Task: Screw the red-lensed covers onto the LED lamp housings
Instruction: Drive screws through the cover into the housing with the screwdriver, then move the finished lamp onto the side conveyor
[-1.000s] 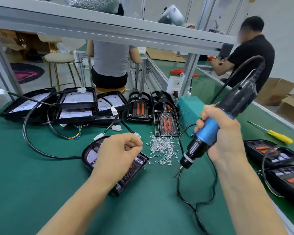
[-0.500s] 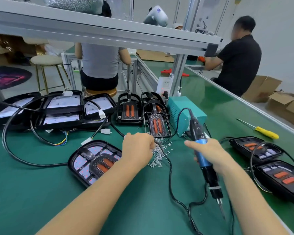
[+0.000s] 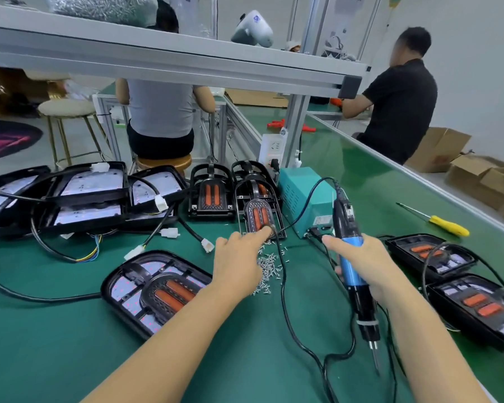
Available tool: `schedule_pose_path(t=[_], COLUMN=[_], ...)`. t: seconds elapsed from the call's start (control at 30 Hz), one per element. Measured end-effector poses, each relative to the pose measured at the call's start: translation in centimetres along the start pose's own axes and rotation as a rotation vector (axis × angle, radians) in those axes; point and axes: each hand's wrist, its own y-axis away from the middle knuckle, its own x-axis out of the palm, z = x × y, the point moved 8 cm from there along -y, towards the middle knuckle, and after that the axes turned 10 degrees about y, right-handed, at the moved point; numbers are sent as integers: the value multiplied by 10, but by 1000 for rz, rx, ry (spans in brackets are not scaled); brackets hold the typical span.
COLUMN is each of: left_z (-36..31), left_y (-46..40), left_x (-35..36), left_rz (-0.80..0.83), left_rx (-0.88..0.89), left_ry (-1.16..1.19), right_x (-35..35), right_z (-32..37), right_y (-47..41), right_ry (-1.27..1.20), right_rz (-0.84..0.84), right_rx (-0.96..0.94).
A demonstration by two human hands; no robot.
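Note:
A black lamp housing [image 3: 128, 289] with a red-lensed cover [image 3: 172, 293] set in it lies on the green bench near me. My left hand [image 3: 239, 263] reaches past it over a pile of small screws [image 3: 269, 267]; its fingertips touch the near end of a loose red-lensed cover [image 3: 258, 216] in the stack behind. My right hand [image 3: 367, 266] grips the blue electric screwdriver [image 3: 351, 263], held low with its bit pointing down toward me.
Open housings [image 3: 93, 199] with cables fill the back left. Two finished lamps [image 3: 477, 303] lie at right, beside a yellow screwdriver [image 3: 445, 225]. A teal power box [image 3: 306, 199] stands behind the screws. The driver's black cord [image 3: 288, 312] loops across the bench. Two people work at benches beyond.
My left hand left the near housing and moved forward over the screws to the cover stack. My right hand lowered the driver from upright and high to low, bit toward me.

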Motion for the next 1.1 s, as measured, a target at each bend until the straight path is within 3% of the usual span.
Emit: schedule_pose_path(t=[0.17, 0.4, 0.57, 0.97, 1.1], left_z=[-32, -50, -24, 22, 8], left_y=[-4, -11, -24, -13, -8], left_x=[29, 117, 119, 75, 64], left_rz=[126, 462, 392, 278, 232], left_rx=[110, 276, 243, -61, -56], left_ry=[292, -158, -287, -591, -544], right_x=[-10, -11, -3, 34, 36], right_z=[10, -2, -10, -13, -18], right_y=[2, 2, -3, -2, 1], right_ry=[137, 419, 535, 880, 1031], right_rz=[-105, -131, -136, -131, -161], right_rx=[-47, 2, 35, 1, 47])
